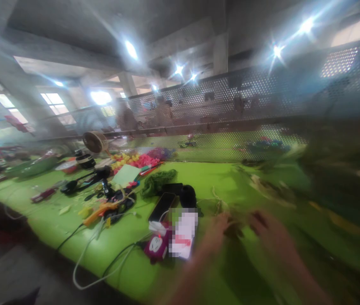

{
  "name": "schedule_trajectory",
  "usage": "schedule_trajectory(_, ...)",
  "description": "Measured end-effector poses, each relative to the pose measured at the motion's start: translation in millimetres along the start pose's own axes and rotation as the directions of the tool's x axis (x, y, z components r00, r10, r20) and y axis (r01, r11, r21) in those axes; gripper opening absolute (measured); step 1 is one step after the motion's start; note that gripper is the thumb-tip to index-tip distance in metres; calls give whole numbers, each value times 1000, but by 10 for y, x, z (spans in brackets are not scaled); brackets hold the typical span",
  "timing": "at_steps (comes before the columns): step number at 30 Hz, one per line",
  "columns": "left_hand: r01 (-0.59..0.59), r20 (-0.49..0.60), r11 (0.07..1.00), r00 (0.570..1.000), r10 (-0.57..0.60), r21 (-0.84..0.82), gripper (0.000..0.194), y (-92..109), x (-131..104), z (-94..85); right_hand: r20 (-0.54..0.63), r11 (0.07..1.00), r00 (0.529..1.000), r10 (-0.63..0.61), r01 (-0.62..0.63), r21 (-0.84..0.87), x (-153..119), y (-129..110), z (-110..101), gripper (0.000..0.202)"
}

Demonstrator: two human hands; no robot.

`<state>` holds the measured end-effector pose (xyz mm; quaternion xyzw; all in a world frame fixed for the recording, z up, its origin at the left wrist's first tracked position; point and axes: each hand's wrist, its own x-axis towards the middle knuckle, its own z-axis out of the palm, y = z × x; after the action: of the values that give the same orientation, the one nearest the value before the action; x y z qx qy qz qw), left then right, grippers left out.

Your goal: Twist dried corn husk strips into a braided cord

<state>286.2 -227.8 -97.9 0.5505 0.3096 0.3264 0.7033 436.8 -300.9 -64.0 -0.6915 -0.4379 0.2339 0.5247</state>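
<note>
My left hand (219, 226) is low over the green table (205, 171), right of a pale phone-like slab (184, 231). Its blurred fingers are drawn together at a small brownish piece (234, 228), whose kind I cannot make out. Just beyond the fingertips lies a tangle of thin pale strands (219, 201). A short gap to the right, my right hand (264, 224) has bent fingers smeared by motion, so whether they grip anything is unclear. Dry, straw-coloured leafy strips (272, 190) lie past it, also blurred.
Left of my hands are a dark phone (162, 206), a black round object (188, 196), a purple tissue pack (157, 245), an orange-handled glue gun (100, 212) and loose cables (81, 271). A perforated metal screen (218, 146) borders the table's back. A small fan (95, 142) stands farther left.
</note>
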Motion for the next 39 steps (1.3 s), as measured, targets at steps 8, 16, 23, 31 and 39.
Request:
schedule_trajectory(8,-29,89,991,996,17,131,38,40,42,4,-82,997,994,67,-63,51,-24,-58,27,26)
schedule_trajectory(16,-52,2,990,999,52,135,28,-190,86,115,-150,963,977,152,-113,243,-37,-46,91,24)
schedule_trajectory(23,-146,10,934,988,151,327,32,-38,-18,196,-103,971,987,125,-100,216,19,-87,41,23)
schedule_trajectory(31,-113,31,980,994,109,166,43,5,-17,217,-8,998,999,-34,34,44,-51,40,68,25)
schedule_trajectory(39,-32,-115,996,992,41,82,38,-7,-14,259,-51,997,996,68,-66,44,-84,-5,107,27)
